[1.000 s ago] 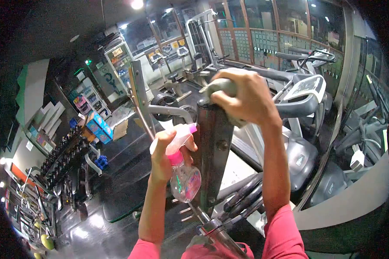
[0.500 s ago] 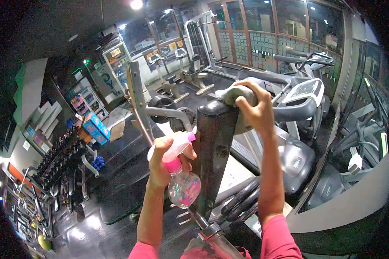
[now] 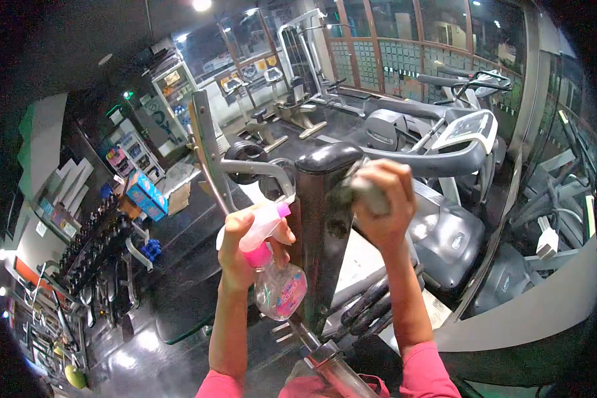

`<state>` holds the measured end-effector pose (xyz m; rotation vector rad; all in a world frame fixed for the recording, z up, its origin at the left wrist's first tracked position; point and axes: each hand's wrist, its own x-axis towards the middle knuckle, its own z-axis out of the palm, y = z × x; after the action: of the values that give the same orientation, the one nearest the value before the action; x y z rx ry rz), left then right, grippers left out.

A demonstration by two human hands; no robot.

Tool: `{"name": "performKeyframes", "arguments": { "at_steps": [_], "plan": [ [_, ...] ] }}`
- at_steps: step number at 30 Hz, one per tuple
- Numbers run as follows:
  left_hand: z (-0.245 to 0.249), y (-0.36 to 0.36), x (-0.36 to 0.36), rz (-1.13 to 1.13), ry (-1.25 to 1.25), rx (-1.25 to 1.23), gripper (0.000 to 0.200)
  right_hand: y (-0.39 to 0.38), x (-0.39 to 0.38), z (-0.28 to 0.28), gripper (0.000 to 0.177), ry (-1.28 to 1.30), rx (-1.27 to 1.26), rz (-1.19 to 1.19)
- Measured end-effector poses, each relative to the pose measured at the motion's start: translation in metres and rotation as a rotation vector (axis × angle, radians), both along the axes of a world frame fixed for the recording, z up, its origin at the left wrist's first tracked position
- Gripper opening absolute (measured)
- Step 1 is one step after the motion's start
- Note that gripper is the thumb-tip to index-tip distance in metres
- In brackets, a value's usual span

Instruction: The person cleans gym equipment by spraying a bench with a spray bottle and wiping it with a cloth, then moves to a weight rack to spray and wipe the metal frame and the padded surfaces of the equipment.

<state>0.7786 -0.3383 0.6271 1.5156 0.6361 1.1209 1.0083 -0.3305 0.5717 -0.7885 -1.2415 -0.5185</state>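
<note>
My left hand (image 3: 235,249) is closed round the neck and trigger of a clear spray bottle (image 3: 282,292) with a pink collar and nozzle. The bottle stands in front of a black padded backrest (image 3: 320,219), its nozzle pointing right toward the pad. In my right hand (image 3: 388,199) is a bunched grey cloth (image 3: 367,194), blurred by motion and held at the upper right side of the pad. Whether the cloth touches the pad there is hard to make out. The pad's rounded top shines, and a worn patch shows on its side.
A metal upright (image 3: 209,152) with a curved grey arm stands left of the pad. On the right is a treadmill (image 3: 444,149). A dumbbell rack (image 3: 89,249) and a blue box (image 3: 146,196) are at the left, with exercise bikes (image 3: 265,126) behind.
My right hand and the cloth have moved down from the pad's top to its right side. The left hand with the spray bottle has shifted only slightly left.
</note>
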Motion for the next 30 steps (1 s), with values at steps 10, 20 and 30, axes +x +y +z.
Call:
{"name": "performKeyframes", "arguments": {
  "at_steps": [10, 20, 30],
  "plan": [
    [0.005, -0.001, 0.004, 0.050, 0.003, -0.003, 0.066, -0.024, -0.020, 0.001, 0.038, -0.429, -0.010, 0.084],
    [0.003, -0.007, 0.005, 0.067, 0.009, 0.016, 0.066, -0.036, -0.031, 0.001, 0.037, -0.219, -0.139, 0.118],
    [-0.014, -0.015, -0.010, -0.057, 0.049, -0.017, 0.065, -0.018, -0.011, -0.028, 0.035, 0.152, -0.168, 0.178]
  ]
}}
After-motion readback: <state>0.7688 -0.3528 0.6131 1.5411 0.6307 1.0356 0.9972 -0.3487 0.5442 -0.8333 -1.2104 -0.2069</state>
